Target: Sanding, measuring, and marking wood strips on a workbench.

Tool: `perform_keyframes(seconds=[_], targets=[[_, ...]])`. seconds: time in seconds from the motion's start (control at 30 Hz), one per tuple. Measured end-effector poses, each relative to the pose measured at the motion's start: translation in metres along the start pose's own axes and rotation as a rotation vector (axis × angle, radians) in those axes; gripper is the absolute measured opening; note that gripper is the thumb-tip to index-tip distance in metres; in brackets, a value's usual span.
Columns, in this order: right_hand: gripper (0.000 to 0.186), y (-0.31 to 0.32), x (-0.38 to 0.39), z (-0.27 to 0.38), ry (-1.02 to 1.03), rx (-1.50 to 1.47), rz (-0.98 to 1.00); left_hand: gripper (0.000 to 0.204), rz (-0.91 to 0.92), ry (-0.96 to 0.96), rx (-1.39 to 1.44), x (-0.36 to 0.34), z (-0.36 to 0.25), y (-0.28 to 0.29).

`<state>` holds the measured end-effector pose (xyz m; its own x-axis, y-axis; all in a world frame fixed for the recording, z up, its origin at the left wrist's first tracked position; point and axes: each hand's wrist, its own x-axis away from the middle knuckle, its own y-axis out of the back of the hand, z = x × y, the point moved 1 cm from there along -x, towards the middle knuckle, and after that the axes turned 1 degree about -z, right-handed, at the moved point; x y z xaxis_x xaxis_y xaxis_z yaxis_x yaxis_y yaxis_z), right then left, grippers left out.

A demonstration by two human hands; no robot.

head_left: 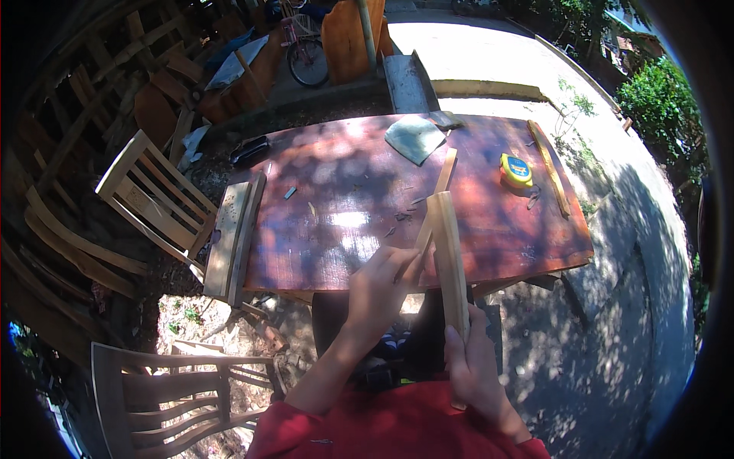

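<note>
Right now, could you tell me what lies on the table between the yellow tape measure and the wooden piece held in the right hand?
Only bare reddish tabletop separates the tape measure from the wooden piece, as the head view shows.

Both hands, left (380,287) and right (475,366), are closed in grips.

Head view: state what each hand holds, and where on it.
Right hand grips the wooden stick at its near end. Left hand holds something thin against it; unclear what.
</note>
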<state>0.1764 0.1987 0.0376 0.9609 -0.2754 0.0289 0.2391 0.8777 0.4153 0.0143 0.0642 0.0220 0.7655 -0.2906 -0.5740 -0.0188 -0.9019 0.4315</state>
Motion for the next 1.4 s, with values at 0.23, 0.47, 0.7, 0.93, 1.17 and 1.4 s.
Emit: perform_keyframes(seconds=[0.23,0.47,0.7,0.93,1.17,1.4], targets=[[0.044,-0.001,-0.006,-0.002,-0.045,-0.021,0.009,0.015,-0.007,-0.022,-0.043,-0.002,0.004,0.0],[0.049,-0.001,-0.004,-0.001,-0.026,-0.161,-0.022,0.015,-0.004,-0.027,-0.049,-0.001,-0.002,0.002],[0.055,0.01,-0.006,0.01,-0.102,-0.205,0.002,0.017,-0.001,-0.024,-0.099,-0.001,-0.001,0.0],[0.061,0.008,-0.01,0.006,-0.077,-0.05,0.16,0.018,-0.035,-0.035,-0.072,-0.003,0.001,-0.001],[0.066,0.001,-0.006,-0.001,-0.07,-0.139,0.106,0.017,-0.026,-0.016,-0.131,-0.001,-0.004,0.0],[0.066,0.009,-0.004,0.009,-0.104,-0.223,0.051,0.018,-0.007,-0.003,-0.162,-0.003,-0.006,0.002]])
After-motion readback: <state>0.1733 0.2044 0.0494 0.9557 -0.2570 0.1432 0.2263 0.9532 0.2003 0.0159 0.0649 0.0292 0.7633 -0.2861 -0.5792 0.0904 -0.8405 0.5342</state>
